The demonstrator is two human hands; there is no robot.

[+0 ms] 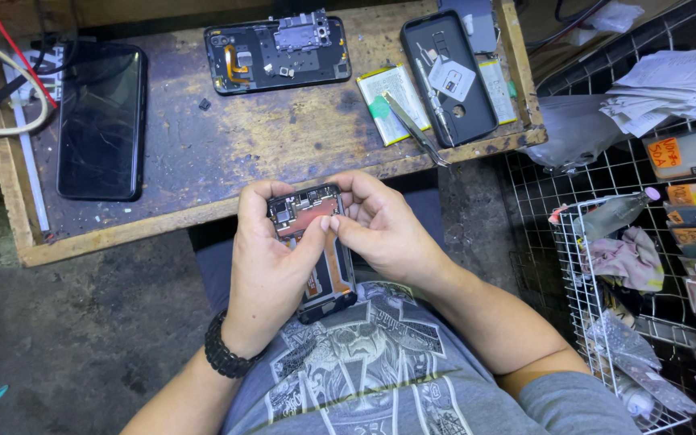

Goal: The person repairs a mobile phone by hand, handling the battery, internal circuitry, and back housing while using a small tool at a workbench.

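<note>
My left hand (pixel 267 270) and my right hand (pixel 380 229) both grip an opened phone (pixel 324 270), back cover off, held over my lap just below the workbench edge. Its circuit board and an orange flex cable show. Both thumbs and fingertips press near the phone's upper end. A black beaded bracelet (pixel 227 354) circles my left wrist.
The worn wooden workbench (pixel 203 161) carries a black phone lying screen up (pixel 102 121), another opened phone (pixel 275 52), a battery (pixel 392 105), tweezers (pixel 416 133) and a dark phone case with small parts (pixel 449 76). A white wire rack (pixel 598 322) with bagged items stands at right.
</note>
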